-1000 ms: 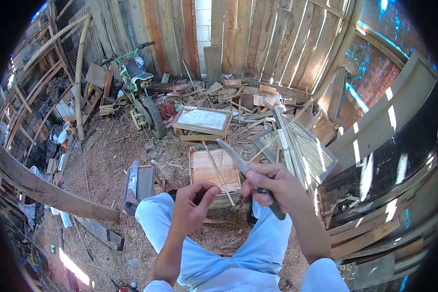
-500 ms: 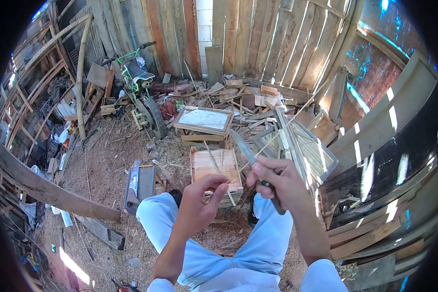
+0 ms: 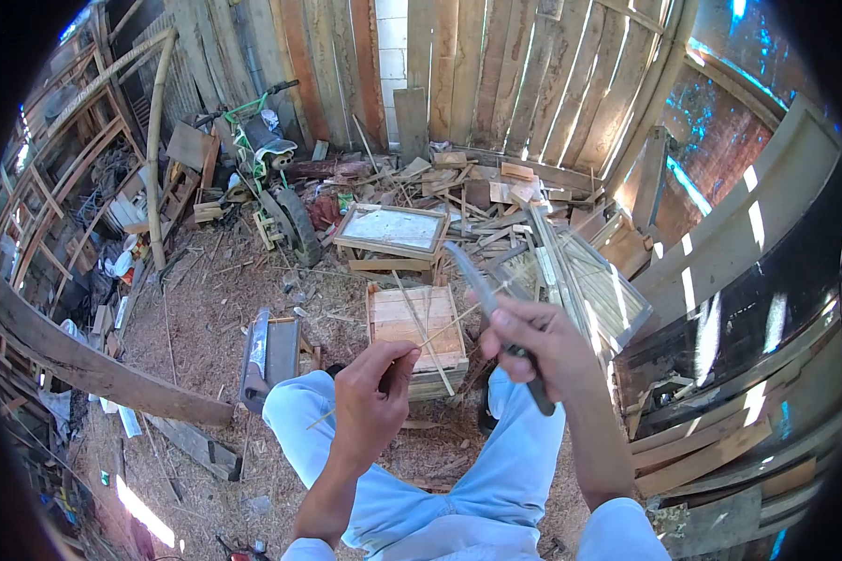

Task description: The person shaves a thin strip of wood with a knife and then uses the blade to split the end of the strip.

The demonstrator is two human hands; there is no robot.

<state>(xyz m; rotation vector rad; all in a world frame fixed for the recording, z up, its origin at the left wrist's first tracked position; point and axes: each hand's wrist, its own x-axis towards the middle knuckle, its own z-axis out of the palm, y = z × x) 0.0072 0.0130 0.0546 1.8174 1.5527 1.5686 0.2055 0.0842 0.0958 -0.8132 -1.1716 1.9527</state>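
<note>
Daylight breaks through the gaps between the planks (image 3: 469,79) of the back wall, strongest toward the right, and throws white, burnt-out stripes over the curved board (image 3: 720,251) and the dark panel (image 3: 739,323), with another glaring patch on the floor (image 3: 196,313) at lower left. Elsewhere the light is soft and even, leaving the pale trousers (image 3: 440,522) bluish, while the clutter at far left sinks into shade. The wide lens blackens the corners, bends shapes near the rim and softens fine detail there.
</note>
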